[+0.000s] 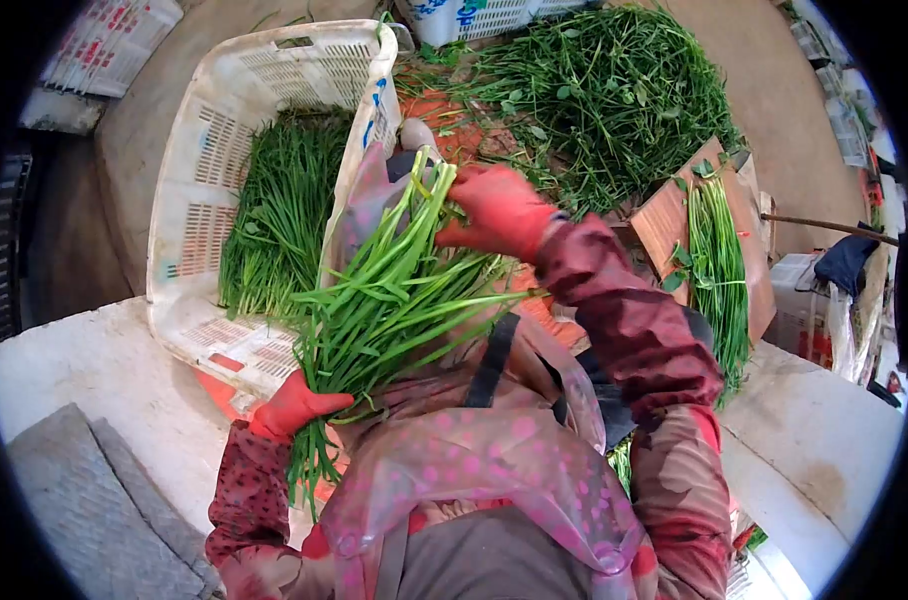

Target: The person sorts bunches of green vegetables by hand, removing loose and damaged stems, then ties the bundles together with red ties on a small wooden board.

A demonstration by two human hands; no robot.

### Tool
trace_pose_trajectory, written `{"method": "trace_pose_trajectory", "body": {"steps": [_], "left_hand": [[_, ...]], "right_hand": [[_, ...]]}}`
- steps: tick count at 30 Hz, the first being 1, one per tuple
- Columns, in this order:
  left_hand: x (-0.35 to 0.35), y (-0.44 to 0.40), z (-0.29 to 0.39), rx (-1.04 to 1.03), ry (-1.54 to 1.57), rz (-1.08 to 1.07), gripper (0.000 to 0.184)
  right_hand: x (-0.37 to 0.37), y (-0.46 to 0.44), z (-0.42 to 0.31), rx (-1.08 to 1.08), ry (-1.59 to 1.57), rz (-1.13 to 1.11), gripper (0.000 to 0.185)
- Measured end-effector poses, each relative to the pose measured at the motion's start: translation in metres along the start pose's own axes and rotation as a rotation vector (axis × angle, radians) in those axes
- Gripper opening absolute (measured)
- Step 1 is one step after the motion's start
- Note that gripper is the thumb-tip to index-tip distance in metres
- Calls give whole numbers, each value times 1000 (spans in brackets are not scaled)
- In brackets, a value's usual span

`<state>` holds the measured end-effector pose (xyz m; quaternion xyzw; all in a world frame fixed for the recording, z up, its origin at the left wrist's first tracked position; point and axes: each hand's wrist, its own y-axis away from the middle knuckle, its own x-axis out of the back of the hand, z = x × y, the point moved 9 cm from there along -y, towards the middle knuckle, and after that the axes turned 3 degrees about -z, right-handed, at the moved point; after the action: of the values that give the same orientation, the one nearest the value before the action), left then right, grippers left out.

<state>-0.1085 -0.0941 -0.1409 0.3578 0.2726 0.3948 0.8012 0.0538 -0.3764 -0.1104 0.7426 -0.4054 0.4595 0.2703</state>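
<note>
A loose bunch of garlic chives point(384, 290), long flat leaves with pale stem ends, lies slantwise across my lap. My left hand point(299, 403), in a red glove, is closed around the leafy lower part, thumb across it; leaf tips hang below. Up at the pale stem ends, my right hand point(499, 210), also red-gloved, has its fingers curled against the chives. Its fingertips are partly hidden. Left of the bunch stands a white plastic crate point(189, 220), with more chives point(289, 210) laid lengthwise inside.
A large heap of loose greens point(614, 100) lies on the ground ahead. At right, a tied bundle of chives point(716, 250) rests on a brown board point(664, 225). A polka-dot plastic apron point(484, 455) covers my lap. Grey matting point(94, 510) lies at lower left.
</note>
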Motion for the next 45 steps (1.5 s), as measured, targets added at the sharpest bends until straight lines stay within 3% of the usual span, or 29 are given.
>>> {"method": "trace_pose_trajectory", "body": {"steps": [2,5,6,8,10,11,13,14,16,17,19,20,22,24,25,26,28,31,33,35,36,37,38,42,44,45], "left_hand": [[4,0,-3,4,3,6,55],[4,0,-8,21,43,-27,58],[7,-1,-10,24,48,-27,58],[8,-3,-16,82,59,-52,58],[8,-5,-14,115,114,-67,57],[5,-4,-16,159,162,-88,56],[6,-10,-10,105,136,-94,54],[7,-13,-3,45,115,-92,53],[2,-11,5,84,162,-95,53],[0,-9,5,123,214,-96,54],[4,-7,1,183,222,-114,55],[5,-7,-3,238,233,-135,56],[6,-9,-3,218,235,-148,57],[5,-14,-6,198,236,-164,58],[6,-17,-7,179,242,-166,58],[7,-20,-8,163,245,-168,58],[7,-24,-9,148,229,-166,56],[7,-22,-6,189,243,-180,52],[7,-19,-10,257,265,-202,50],[11,-24,-16,255,185,-196,45],[10,-26,-21,265,187,-204,45],[10,-30,-25,271,205,-193,43],[8,-34,-21,271,221,-178,42],[4,-30,-12,294,247,-157,36],[3,-27,-13,292,220,-122,35],[4,-25,-17,288,237,-107,35]], "right_hand": [[-33,-10,6,-49,-153,-43,33],[-40,24,86,-561,-612,109,27],[-41,35,121,-462,-619,221,27],[-22,59,170,-742,-617,148,24],[-6,53,151,-539,-574,76,31],[2,55,131,-547,-576,72,31],[10,23,43,-168,-522,-116,46],[7,10,26,-81,-279,-136,53],[-28,-11,20,-112,-293,-408,51],[-32,-14,20,-109,-296,-408,51],[-40,-18,38,-325,-586,-304,46],[-49,-16,50,-321,-584,-302,46],[-70,13,124,-718,-902,-125,30],[-65,29,168,-767,-899,-88,28],[-68,27,166,-625,-883,-84,33],[-70,26,152,-624,-884,-79,33],[-80,-7,81,-235,-1100,-196,37],[-110,-39,33,59,-1099,-284,41],[-64,-30,-6,439,-495,-41,26],[-71,-25,23,127,-842,-123,29],[-80,-14,39,-135,-1067,-243,29],[-91,-4,59,-316,-1025,-349,29],[-80,-2,60,-231,-975,-286,29],[-67,21,142,-530,-874,-104,31],[-19,49,195,-218,-148,333,26],[-6,79,229,-617,-583,419,27]]}}
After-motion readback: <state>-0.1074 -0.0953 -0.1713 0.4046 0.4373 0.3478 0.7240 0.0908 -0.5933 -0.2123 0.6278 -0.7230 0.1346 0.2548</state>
